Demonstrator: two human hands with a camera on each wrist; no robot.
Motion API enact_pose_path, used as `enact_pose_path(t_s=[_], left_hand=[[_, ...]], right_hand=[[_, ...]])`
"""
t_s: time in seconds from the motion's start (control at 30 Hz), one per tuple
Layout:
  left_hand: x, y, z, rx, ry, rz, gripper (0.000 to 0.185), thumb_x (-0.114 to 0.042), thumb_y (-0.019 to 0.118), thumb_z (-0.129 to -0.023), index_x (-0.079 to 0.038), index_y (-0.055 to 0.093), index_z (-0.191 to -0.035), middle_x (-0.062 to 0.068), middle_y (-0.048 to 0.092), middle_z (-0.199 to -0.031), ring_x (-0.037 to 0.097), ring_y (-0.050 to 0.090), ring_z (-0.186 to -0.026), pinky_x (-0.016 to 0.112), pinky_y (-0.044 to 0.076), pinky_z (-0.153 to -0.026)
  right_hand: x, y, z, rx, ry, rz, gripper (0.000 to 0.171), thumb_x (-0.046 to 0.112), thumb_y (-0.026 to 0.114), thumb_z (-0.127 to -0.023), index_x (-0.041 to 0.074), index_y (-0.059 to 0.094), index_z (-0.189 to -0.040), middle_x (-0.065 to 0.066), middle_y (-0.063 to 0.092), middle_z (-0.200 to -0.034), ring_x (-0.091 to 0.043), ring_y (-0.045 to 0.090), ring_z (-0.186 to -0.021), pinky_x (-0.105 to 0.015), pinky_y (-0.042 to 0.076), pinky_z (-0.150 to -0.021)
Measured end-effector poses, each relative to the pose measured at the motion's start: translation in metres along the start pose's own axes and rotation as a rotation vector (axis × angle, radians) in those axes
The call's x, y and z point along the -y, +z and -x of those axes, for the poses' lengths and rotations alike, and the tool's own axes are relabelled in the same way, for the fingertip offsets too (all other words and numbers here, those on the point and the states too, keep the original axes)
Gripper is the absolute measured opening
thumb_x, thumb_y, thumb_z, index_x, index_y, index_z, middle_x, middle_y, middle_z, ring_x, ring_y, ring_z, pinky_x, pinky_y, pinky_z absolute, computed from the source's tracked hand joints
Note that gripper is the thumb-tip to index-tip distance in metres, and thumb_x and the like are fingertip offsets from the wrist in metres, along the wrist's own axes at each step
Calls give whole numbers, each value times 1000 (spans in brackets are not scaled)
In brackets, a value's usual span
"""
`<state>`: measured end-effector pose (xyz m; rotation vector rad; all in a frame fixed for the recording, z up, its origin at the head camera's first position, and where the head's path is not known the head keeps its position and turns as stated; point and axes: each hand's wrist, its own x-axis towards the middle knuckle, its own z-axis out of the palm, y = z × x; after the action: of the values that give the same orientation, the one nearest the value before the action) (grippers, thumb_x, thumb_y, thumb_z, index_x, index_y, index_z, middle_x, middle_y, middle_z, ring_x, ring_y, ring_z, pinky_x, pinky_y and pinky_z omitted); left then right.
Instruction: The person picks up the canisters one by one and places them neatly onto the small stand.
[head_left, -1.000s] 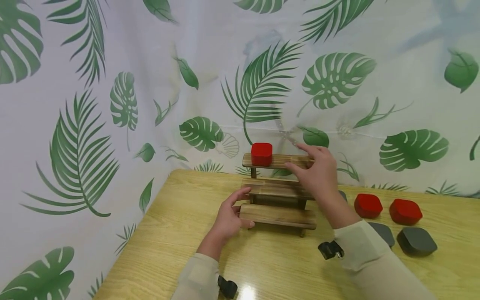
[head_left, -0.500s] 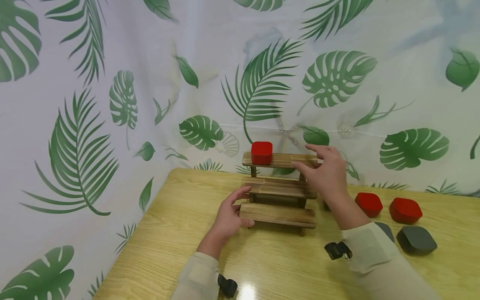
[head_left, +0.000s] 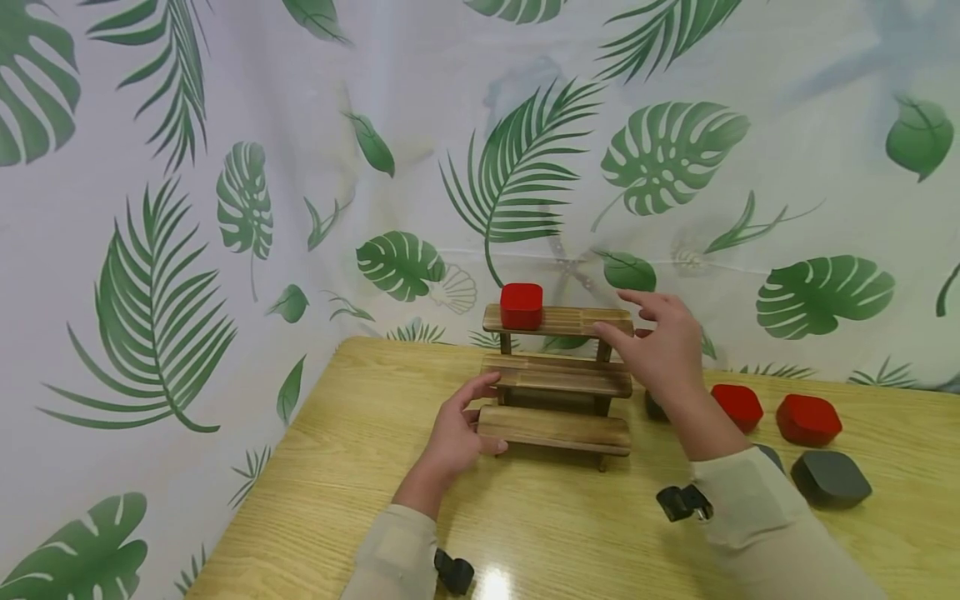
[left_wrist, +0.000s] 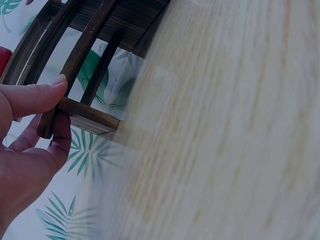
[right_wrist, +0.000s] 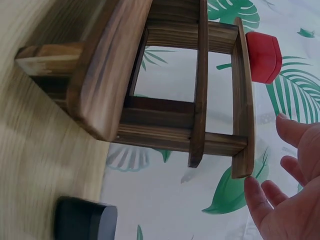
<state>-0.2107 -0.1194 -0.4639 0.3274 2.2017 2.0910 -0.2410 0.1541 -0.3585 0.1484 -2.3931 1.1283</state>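
Note:
A three-tiered wooden display stand [head_left: 555, 427] stands on the table near the wall. On the left part of its top step sits a red rounded block [head_left: 521, 306]. My left hand [head_left: 453, 437] grips the left end of the lowest step; the left wrist view has the thumb on one face of the wood [left_wrist: 46, 125] and the fingers on the other. Beside the right end of the top step is my right hand [head_left: 663, 346], thumb and fingers spread with nothing between them. In the right wrist view a fingertip is close to that step's end; contact is unclear.
Right of the stand lie two red blocks [head_left: 808, 419] and several dark grey ones [head_left: 831, 479], some partly hidden by the right arm. One dark block [right_wrist: 82, 220] shows in the right wrist view. A leaf-patterned sheet [head_left: 405, 192] hangs behind the table [head_left: 315, 475].
My right hand has moved right along the top step, from over its right part to beside its end. The left hand, the stand and the red block on top have stayed put.

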Motion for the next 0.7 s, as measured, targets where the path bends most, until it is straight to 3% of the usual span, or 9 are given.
enact_pose_path(t_s=[0.33, 0.7], left_hand=[[1, 0, 1, -7, -24, -21, 98, 28, 75, -67, -28, 53, -145, 11, 51, -136, 35, 56, -99, 37, 54, -70], [-2, 0, 0, -7, -11, -3, 99, 30, 74, -65, -25, 54, -144, 12, 51, -135, 36, 56, -96, 34, 53, -65]], right_hand=[[-19, -4, 11, 11, 2, -37, 56, 30, 81, -86, 7, 64, -134, -18, 60, -120, -40, 60, -107, -52, 54, -81], [-30, -9, 16, 6, 26, -28, 54, 31, 80, -88, 3, 65, -132, -19, 59, -130, -42, 59, -110, -54, 53, -83]])
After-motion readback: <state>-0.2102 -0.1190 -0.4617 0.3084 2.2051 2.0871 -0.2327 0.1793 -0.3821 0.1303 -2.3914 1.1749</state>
